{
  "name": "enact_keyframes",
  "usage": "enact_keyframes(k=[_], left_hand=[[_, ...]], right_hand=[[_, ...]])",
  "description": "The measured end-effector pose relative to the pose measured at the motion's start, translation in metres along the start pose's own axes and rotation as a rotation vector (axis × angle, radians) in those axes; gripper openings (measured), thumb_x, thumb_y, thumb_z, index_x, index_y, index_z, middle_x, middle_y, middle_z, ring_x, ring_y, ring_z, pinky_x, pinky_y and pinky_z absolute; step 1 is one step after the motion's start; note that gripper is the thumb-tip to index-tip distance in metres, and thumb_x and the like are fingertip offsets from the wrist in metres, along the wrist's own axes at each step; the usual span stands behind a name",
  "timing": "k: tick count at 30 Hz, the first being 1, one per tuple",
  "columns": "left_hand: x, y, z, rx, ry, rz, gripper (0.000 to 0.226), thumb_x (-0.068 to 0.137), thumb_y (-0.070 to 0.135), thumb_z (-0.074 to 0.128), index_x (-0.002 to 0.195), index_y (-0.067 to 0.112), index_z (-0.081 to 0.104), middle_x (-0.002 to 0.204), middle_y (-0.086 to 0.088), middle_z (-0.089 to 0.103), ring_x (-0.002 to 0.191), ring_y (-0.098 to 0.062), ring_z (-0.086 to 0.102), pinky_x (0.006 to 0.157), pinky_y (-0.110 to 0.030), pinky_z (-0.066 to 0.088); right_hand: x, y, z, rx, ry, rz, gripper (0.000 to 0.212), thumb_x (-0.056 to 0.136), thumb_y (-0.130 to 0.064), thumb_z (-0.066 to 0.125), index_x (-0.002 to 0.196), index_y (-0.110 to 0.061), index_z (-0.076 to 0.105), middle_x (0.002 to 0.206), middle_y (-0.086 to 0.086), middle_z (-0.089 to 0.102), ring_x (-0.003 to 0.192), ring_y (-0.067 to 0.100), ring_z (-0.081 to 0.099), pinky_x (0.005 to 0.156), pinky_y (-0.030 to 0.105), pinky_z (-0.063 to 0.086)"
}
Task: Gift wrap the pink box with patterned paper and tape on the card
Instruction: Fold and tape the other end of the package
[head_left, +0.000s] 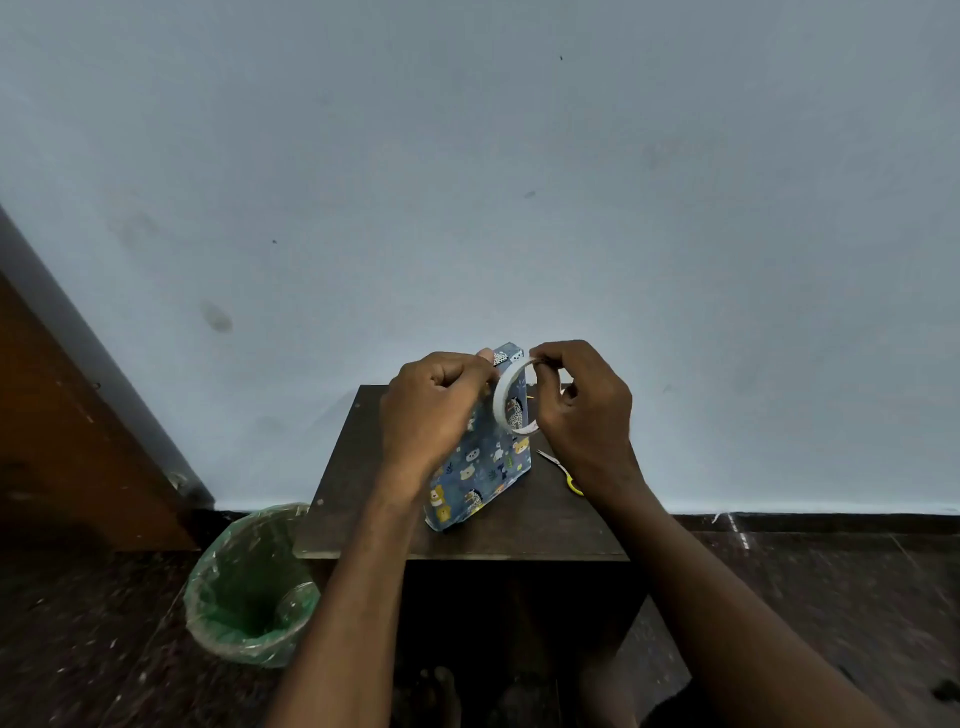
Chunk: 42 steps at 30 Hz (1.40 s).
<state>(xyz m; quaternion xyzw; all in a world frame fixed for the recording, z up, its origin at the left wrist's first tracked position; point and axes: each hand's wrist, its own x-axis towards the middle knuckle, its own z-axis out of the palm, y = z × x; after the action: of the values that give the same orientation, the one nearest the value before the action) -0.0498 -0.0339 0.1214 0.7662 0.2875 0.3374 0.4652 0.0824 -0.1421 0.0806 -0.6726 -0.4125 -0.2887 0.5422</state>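
Observation:
The box (485, 467), covered in blue paper with animal prints, stands on end on a small dark table (363, 519), tilted a little. My left hand (431, 410) grips its upper left side with curled fingers. A white tape roll (511, 397) hangs in front of the box's top. My right hand (584, 410) holds that roll, thumb and fingers pinching at its upper rim. No pink of the box shows. No card is in view.
Yellow-handled scissors (563, 470) lie on the table behind my right wrist. A bin with a green liner (249, 587) stands on the floor left of the table. A brown door (67, 441) is at the far left; a pale wall is behind.

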Motion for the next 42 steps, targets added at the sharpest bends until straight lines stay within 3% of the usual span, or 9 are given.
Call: enact_keyframes(k=[5,13,19,23,27,29,32,36,42], left_hand=[[0.002,-0.001,-0.001,-0.093,-0.039,-0.012,0.004,0.089,0.038,0.083,0.088,0.036,0.086,0.098,0.024,0.079,0.099,0.002,0.073,0.1,-0.044,0.059],[0.004,-0.004,0.003,-0.145,0.017,-0.064,0.005,0.085,0.04,0.087,0.087,0.035,0.086,0.1,0.025,0.079,0.098,0.002,0.073,0.096,-0.046,0.061],[0.003,-0.006,0.007,-0.053,0.177,0.031,0.003,0.087,0.035,0.084,0.087,0.034,0.087,0.121,0.024,0.073,0.102,0.006,0.069,0.096,-0.036,0.056],[0.004,-0.007,0.007,-0.141,0.194,0.04,0.004,0.089,0.028,0.084,0.088,0.029,0.088,0.122,0.02,0.073,0.1,0.009,0.07,0.089,-0.03,0.057],[0.007,-0.01,0.007,-0.229,0.21,0.04,0.005,0.092,0.022,0.083,0.091,0.021,0.087,0.12,0.016,0.075,0.102,0.007,0.071,0.082,-0.019,0.054],[0.009,-0.011,0.006,-0.249,0.191,0.03,0.004,0.092,0.024,0.083,0.092,0.022,0.087,0.119,0.015,0.076,0.105,0.004,0.072,0.085,-0.021,0.055],[0.009,-0.009,0.003,-0.249,0.119,0.023,0.005,0.093,0.027,0.082,0.095,0.024,0.086,0.112,0.015,0.08,0.102,0.001,0.074,0.093,-0.033,0.061],[0.007,-0.005,-0.002,-0.196,-0.014,0.02,0.01,0.096,0.018,0.079,0.103,0.024,0.084,0.101,0.013,0.082,0.097,-0.01,0.078,0.095,-0.043,0.063],[0.004,-0.002,-0.001,-0.22,0.021,-0.027,0.007,0.095,0.028,0.079,0.098,0.024,0.085,0.096,0.009,0.082,0.097,-0.014,0.078,0.097,-0.05,0.061]], right_hand=[[-0.001,-0.001,0.002,-0.018,0.025,-0.01,0.018,0.091,0.004,0.067,0.097,-0.01,0.074,0.094,-0.002,0.073,0.085,0.017,0.069,0.065,0.03,0.052],[0.0,0.001,-0.001,0.0,0.003,-0.049,0.017,0.09,0.005,0.069,0.096,-0.01,0.075,0.093,-0.002,0.073,0.084,0.016,0.068,0.067,0.021,0.048],[-0.003,-0.005,-0.006,0.142,-0.238,0.148,0.012,0.092,-0.003,0.071,0.095,-0.015,0.073,0.092,-0.008,0.072,0.08,0.009,0.066,0.067,0.016,0.045],[-0.004,-0.007,-0.007,0.244,-0.35,0.322,0.016,0.091,-0.004,0.072,0.094,-0.02,0.074,0.081,-0.012,0.071,0.069,0.009,0.063,0.064,0.018,0.047],[-0.009,-0.003,0.0,0.31,-0.488,0.464,0.012,0.088,-0.007,0.075,0.09,-0.018,0.073,0.074,-0.004,0.069,0.055,0.014,0.058,0.057,0.038,0.057],[-0.011,-0.003,0.002,0.329,-0.515,0.509,0.01,0.088,-0.006,0.072,0.091,-0.016,0.073,0.07,0.003,0.07,0.057,0.023,0.066,0.054,0.045,0.06],[-0.012,-0.006,0.003,0.373,-0.532,0.595,0.012,0.088,0.0,0.068,0.089,-0.012,0.072,0.068,0.004,0.073,0.057,0.022,0.068,0.052,0.037,0.058],[-0.011,-0.006,0.002,0.467,-0.587,0.736,0.016,0.086,0.002,0.059,0.089,-0.009,0.07,0.078,0.017,0.076,0.068,0.045,0.073,0.053,0.033,0.054],[-0.01,-0.008,0.003,0.45,-0.661,0.803,0.01,0.088,-0.003,0.06,0.093,-0.007,0.068,0.08,0.019,0.077,0.067,0.041,0.075,0.053,0.031,0.053]])
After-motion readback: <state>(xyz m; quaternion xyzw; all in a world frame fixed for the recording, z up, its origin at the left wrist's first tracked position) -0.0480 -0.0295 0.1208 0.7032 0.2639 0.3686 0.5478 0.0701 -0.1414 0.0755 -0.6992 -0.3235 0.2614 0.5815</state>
